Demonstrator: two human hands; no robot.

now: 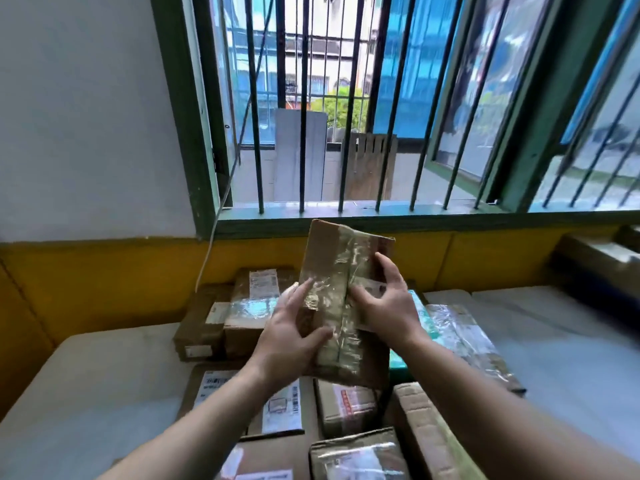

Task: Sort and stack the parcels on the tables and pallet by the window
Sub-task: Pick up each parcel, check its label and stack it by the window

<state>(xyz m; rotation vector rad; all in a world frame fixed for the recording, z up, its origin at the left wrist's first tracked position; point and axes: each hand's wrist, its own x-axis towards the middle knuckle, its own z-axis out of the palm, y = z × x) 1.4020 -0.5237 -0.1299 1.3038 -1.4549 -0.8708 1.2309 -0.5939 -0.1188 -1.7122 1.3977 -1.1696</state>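
Here the step in hand looks like carrying one parcel [341, 299] to its place, so the grip is what matters. On the left lies a white table [86, 375], bare-topped where it shows. Next comes the left hand [294, 327], fingers curled round the parcel's left edge with the thumb laid across the taped face. The parcel itself is held up in the air, tilted, over a pile [277, 393] of boxes that sits between the tables and below the barred window [346, 116]. The right hand [384, 299] grips the other edge, fingers bent over the tape (which looks slick and crinkled, so I judge it may slide under the fingers). Farther right is a second white table [554, 341], with a long taped box [474, 344] lying near its edge.

To do this well, I would keep both hands on the cardboard edges rather than the tape, find the label, which is not plainly readable, and lower the parcel flat onto a box of like size, so that the stack stays level.
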